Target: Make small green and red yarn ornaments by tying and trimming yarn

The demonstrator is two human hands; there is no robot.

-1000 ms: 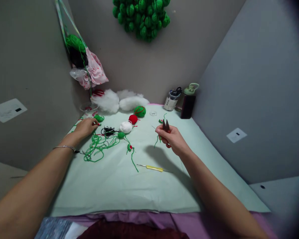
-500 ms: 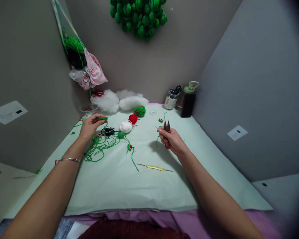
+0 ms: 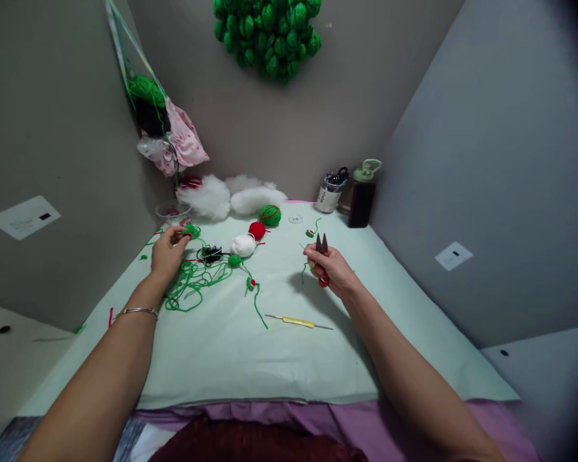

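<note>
Your left hand [image 3: 167,253] is at a loose green yarn bundle [image 3: 191,230] near the left edge of the tabletop [image 3: 250,372]. Its fingertips meet the bundle; whether they grip it cannot be made out. Your right hand [image 3: 331,266] is closed around red-handled scissors [image 3: 322,251], dark blades upward and slightly parted, above the right half. A thin needle-like item [image 3: 301,246] projects from its fingertips.

The step in hand is judged to be handling yarn pieces on the left, cutting tool at the ready. The next move calls for a light pinch that keeps the bundle free of the tangled green yarn [image 3: 190,282] beside it, with the blades kept away from loose strands.

A pale green sheet covers the surface. A yellow-handled metal hook [image 3: 298,322] lies toward the near edge. White fluffy stuffing [image 3: 212,199] lines the far edge; a labelled pen cup [image 3: 329,196] stands near the far right corner. Grey walls enclose three sides; a cluster of green knitted pods [image 3: 270,38] hangs at the back.
</note>
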